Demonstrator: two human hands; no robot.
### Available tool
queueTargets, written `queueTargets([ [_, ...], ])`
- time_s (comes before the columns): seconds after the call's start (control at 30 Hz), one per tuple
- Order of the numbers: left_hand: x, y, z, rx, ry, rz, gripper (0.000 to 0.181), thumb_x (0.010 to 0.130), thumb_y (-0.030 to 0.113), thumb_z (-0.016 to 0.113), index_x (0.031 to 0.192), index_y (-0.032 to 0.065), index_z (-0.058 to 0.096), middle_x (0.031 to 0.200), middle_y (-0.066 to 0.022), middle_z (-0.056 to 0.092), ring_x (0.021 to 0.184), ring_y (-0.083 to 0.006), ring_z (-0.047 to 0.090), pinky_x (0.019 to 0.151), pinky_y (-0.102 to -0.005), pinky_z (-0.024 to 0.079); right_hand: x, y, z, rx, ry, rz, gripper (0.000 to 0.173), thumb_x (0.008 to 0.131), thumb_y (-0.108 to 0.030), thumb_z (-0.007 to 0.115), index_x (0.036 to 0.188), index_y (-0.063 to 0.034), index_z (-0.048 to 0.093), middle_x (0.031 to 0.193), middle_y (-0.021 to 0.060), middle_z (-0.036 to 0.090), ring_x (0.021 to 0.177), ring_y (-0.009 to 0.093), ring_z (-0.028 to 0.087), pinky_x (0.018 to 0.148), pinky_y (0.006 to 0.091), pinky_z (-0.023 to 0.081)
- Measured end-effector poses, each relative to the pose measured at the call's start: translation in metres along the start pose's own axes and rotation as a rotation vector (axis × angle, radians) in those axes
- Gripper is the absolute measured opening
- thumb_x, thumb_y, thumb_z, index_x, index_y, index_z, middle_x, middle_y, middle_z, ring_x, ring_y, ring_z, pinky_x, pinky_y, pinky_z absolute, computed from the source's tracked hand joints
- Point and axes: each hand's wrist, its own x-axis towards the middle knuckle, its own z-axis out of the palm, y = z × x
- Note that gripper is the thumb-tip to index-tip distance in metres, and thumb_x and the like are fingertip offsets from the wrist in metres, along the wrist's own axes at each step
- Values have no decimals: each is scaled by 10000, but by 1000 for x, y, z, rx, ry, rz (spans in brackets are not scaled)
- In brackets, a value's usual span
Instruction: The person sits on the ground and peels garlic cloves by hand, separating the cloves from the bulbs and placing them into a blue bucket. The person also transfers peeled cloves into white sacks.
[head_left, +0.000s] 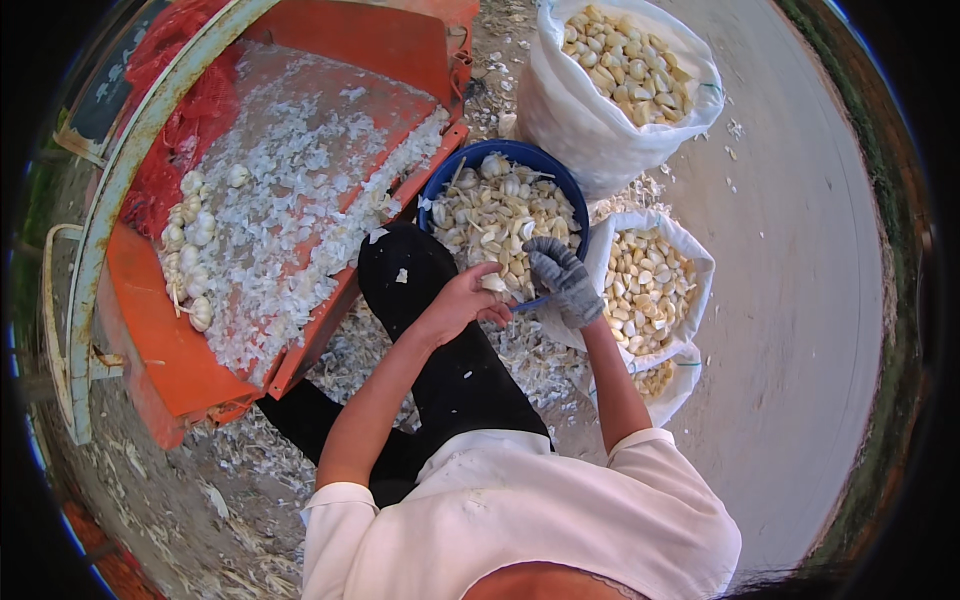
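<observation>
A blue plastic tub (576, 196) full of garlic cloves (491, 217), some whole bulbs and bits of stalk stands beyond my knee. My bare left hand (471, 301) is at the tub's near edge, its thumb and fingers around a whitish piece of garlic (493, 283). My right hand (561, 279), in a grey knitted glove, is bent over the tub's near right rim; whether its fingers hold anything is hidden. Close by on its right, a white woven sack (706, 279) stands full of garlic cloves (646, 289).
Left is an orange metal bed (172, 360) with garlic skins (277, 225), garlic bulbs (196, 255) and red mesh netting (180, 97); a rusty metal rail (112, 187) curves over it. A large white sack (555, 112) of cloves stands behind the tub, a smaller sack (684, 390) nearer me.
</observation>
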Motion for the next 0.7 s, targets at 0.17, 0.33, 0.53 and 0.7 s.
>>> queueTargets([
  [0.17, 12, -20, 10, 254, -85, -15, 472, 841, -7, 475, 1281, -7, 305, 937, -169, 590, 763, -219, 629, 687, -318, 523, -16, -16, 18, -741, -348, -170, 257, 832, -194, 591, 1030, -32, 569, 803, 19, 590, 724, 97, 528, 647, 254, 448],
  [0.33, 3, -36, 21, 106, -51, 8, 366, 872, 78, 491, 1205, -26, 383, 920, -122, 593, 770, -212, 629, 700, -309, 524, -27, 21, -5, -277, -80, 150, 205, 861, -192, 545, 989, -35, 579, 784, 21, 580, 697, 87, 501, 629, 235, 430],
  [0.53, 1, -49, 22, 312, 21, 151, 245, 850, 132, 521, 1026, -39, 510, 823, -63, 585, 665, -123, 579, 603, -260, 479, -39, 39, -12, -334, 90, 3, 201, 856, -176, 540, 981, -20, 570, 814, 80, 596, 720, 137, 547, 654, 269, 445],
  [0.7, 1, -47, 20, 528, 89, 154, 140, 829, 93, 498, 864, -29, 558, 758, -55, 574, 661, -107, 566, 600, -261, 459, -50, 19, 8, -578, 47, -44, 202, 843, -169, 546, 970, -12, 560, 834, 143, 599, 751, 233, 588, 682, 322, 460],
])
